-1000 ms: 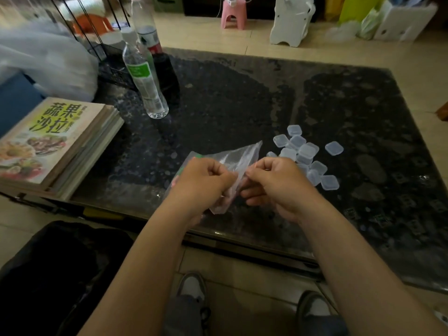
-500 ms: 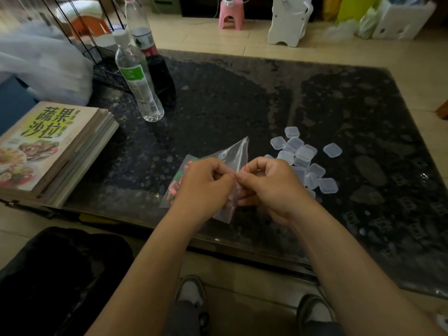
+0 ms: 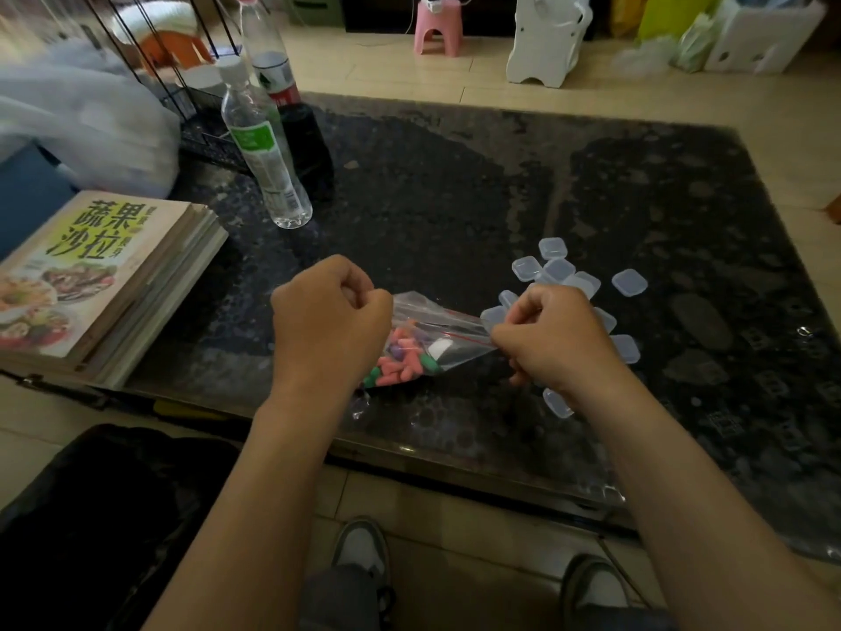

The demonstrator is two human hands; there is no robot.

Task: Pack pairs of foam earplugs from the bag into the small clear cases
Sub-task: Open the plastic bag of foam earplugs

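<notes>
While both sets of fingers are pinched shut on opposite ends of its red-striped zip edge, the small clear plastic zip bag (image 3: 437, 332) is stretched out between them, its long axis running left to right and a little downward toward the right. The left hand (image 3: 330, 323) grips the end nearer the books, the right hand (image 3: 553, 341) the end nearer the cases, knuckles up in both. Below that taut edge the bag sags toward the person, and the pink, green and purple foam earplugs (image 3: 402, 362) are bunched in the low corner just beside and under the left hand, so that hand is much the nearer to them. Whether the mouth is already parted I cannot tell. Judging from this, reaching in calls for the strip to be open and one hand freed; the right looks better placed for that, since the cluster of small clear square plastic cases (image 3: 557, 271) lies just behind and around it on the dark speckled stone tabletop (image 3: 455, 198). One case (image 3: 557, 403) sits apart, nearer the table's front edge, below the right wrist.
</notes>
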